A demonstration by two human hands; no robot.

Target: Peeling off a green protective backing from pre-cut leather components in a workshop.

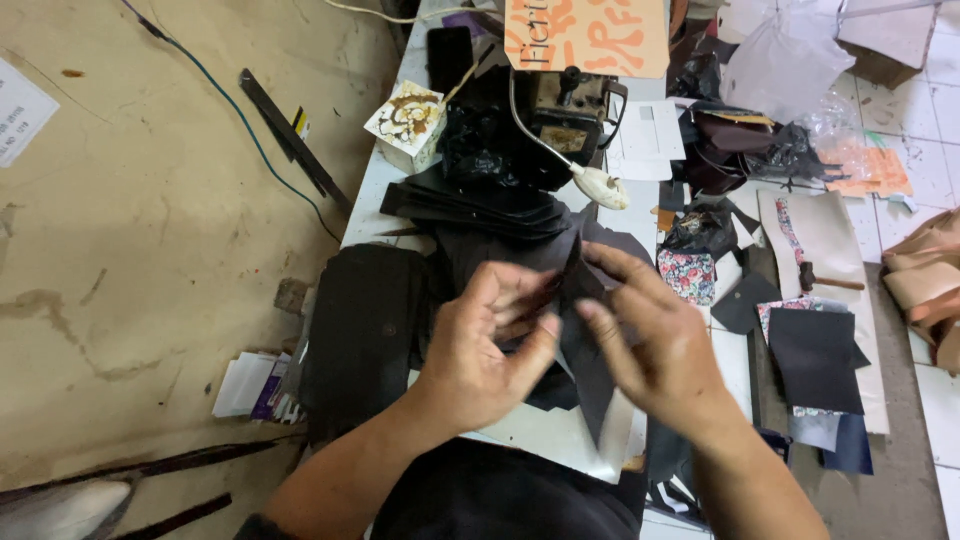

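Both hands pinch one dark leather piece (575,275): left hand (480,350) at 7 o'clock, right hand (660,340) at 4, aligning edges; next needs steady fingertip pressure.

The left hand (485,345) and right hand (655,340) hide much of the dark fabric piece (585,375) between them.

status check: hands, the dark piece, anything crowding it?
Left hand and right hand both pinch a dark cut piece above the table. Stack of dark pieces and sewing machine close behind.
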